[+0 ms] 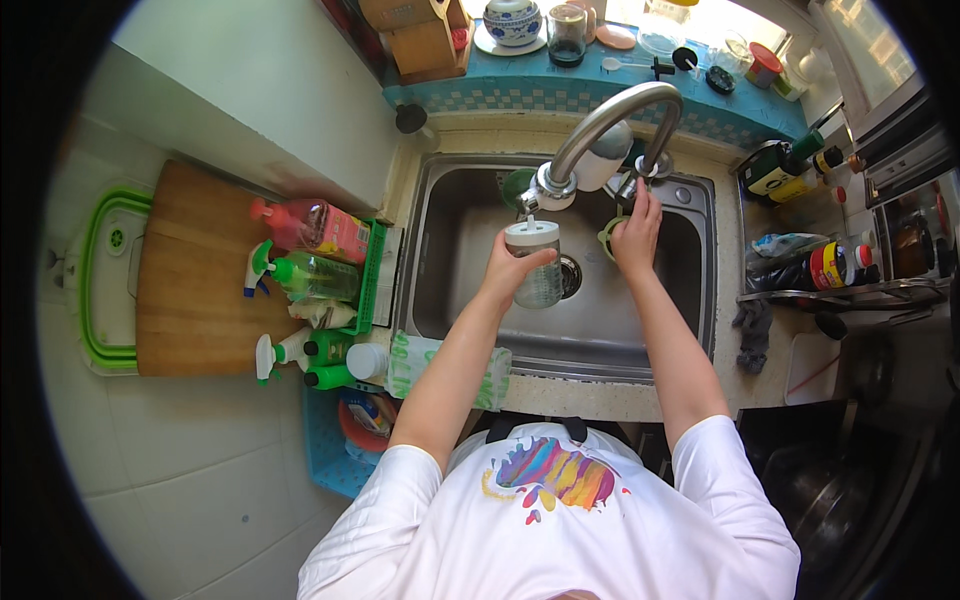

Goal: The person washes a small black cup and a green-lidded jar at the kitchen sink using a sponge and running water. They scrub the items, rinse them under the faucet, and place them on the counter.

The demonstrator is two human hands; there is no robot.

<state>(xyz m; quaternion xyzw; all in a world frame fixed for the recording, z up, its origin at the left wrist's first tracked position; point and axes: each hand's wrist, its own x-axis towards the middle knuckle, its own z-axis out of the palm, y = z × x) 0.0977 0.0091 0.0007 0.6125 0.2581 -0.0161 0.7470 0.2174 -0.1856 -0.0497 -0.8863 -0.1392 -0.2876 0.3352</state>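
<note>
My left hand [512, 264] grips a clear ribbed jar [541, 285] with a white lid [532, 234] that has a small upright spout. The jar is held over the steel sink [480, 300], just below the chrome end [547, 191] of the curved faucet [600, 124]. My right hand [637, 229] reaches to the faucet's base, its fingertips on the faucet handle [624, 186]. Below that hand, a pale green ring-shaped item [606, 238] is partly hidden by it. The drain [571, 276] lies partly behind the jar. Whether water runs cannot be made out.
At left, a green basket [373, 277] holds spray and soap bottles beside a wooden cutting board [202, 285]. A patterned cloth [491, 379] lies on the front counter edge. Sauce bottles [817, 266] stand in a rack at right. Jars and a porcelain pot [513, 26] line the blue sill [480, 82].
</note>
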